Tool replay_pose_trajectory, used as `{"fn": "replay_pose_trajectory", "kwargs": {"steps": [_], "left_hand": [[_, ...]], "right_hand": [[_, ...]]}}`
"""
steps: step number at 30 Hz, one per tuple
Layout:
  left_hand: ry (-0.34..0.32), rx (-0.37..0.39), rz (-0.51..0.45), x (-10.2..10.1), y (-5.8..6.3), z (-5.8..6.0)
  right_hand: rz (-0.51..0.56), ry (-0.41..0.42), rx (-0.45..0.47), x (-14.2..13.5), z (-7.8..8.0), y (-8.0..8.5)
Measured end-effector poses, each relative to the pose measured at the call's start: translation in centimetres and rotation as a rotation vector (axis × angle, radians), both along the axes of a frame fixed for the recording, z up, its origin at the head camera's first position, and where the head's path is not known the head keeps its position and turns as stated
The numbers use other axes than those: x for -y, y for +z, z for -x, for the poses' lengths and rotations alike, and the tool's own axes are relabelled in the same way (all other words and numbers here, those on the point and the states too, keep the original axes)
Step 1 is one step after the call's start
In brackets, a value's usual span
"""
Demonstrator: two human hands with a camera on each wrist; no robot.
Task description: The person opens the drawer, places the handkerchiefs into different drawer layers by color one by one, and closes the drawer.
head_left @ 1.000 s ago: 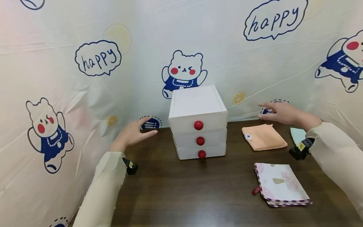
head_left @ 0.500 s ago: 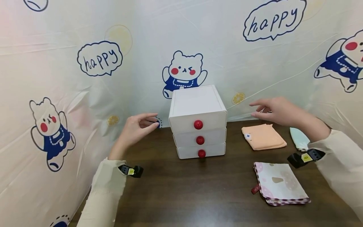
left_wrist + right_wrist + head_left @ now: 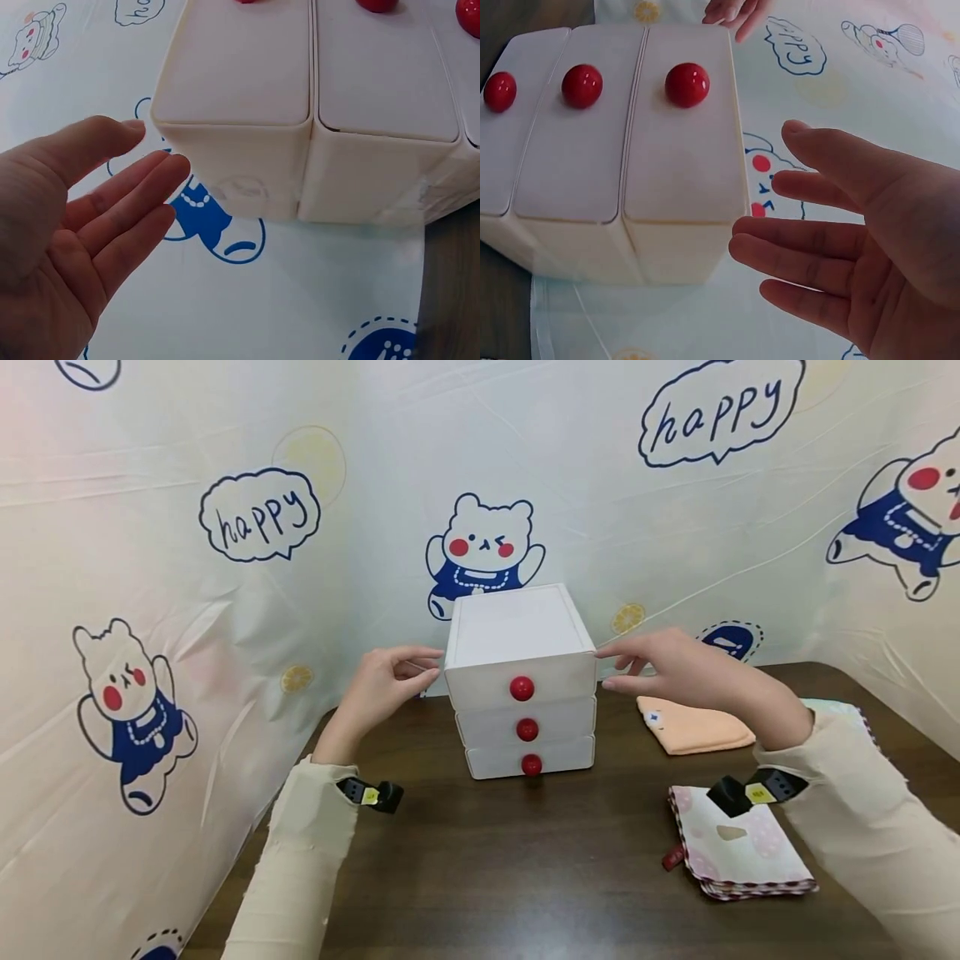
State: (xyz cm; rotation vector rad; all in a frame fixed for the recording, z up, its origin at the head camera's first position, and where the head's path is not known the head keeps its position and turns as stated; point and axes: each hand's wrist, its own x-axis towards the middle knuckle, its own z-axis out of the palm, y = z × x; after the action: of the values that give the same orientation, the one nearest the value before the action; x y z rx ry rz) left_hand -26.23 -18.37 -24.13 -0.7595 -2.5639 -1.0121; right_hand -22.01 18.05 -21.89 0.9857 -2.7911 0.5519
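A small white three-drawer cabinet (image 3: 517,627) with round red knobs stands at the back of the dark table, all drawers closed. Beside its upper left side is my left hand (image 3: 381,687), fingers loosely extended toward the cabinet and holding nothing. On the other side, my right hand (image 3: 667,668) has its fingertips by the upper right edge. In the left wrist view the left hand (image 3: 97,202) lies close to the cabinet's side wall. The right wrist view has the right hand (image 3: 840,247) with relaxed fingers at the cabinet's corner; whether they touch it I cannot tell.
Right of the cabinet lies a folded orange cloth (image 3: 697,728). Nearer the front is a folded pink-and-white cloth (image 3: 780,852) with a dark red tag (image 3: 672,858). A pale green cloth (image 3: 836,708) is partly hidden behind the right arm. A printed curtain (image 3: 375,443) hangs behind.
Both hands have moved inward to the cabinet's sides, the left going right and the right going left. The cabinet and cloths have stayed in place.
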Motion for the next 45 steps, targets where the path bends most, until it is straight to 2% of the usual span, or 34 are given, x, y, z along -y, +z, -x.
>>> {"fn": "replay_pose_trajectory", "kwargs": {"steps": [5, 13, 27, 31, 37, 45], "left_hand": [[-0.003, 0.037, 0.012, -0.2, -0.1, 0.3], [-0.025, 0.047, -0.054, -0.3, -1.0, 0.9], [-0.022, 0.051, -0.093, -0.7, -1.3, 0.9], [-0.013, 0.063, -0.095, -0.7, -1.3, 0.9], [-0.009, 0.087, -0.103, -0.5, -1.3, 0.9], [-0.036, 0.091, -0.122, -0.2, -1.4, 1.1]], "right_hand": [[0.019, 0.029, 0.011, 1.6, 0.4, -0.5], [0.024, 0.080, 0.044, 3.7, 1.4, -1.3], [0.192, 0.244, 0.119, 6.3, 3.5, -3.1], [0.215, 0.242, 0.132, 6.7, 3.7, -3.6], [0.234, 0.212, 0.067, 7.7, 3.9, -4.2], [0.285, 0.156, 0.009, 8.6, 4.1, -4.8]]}}
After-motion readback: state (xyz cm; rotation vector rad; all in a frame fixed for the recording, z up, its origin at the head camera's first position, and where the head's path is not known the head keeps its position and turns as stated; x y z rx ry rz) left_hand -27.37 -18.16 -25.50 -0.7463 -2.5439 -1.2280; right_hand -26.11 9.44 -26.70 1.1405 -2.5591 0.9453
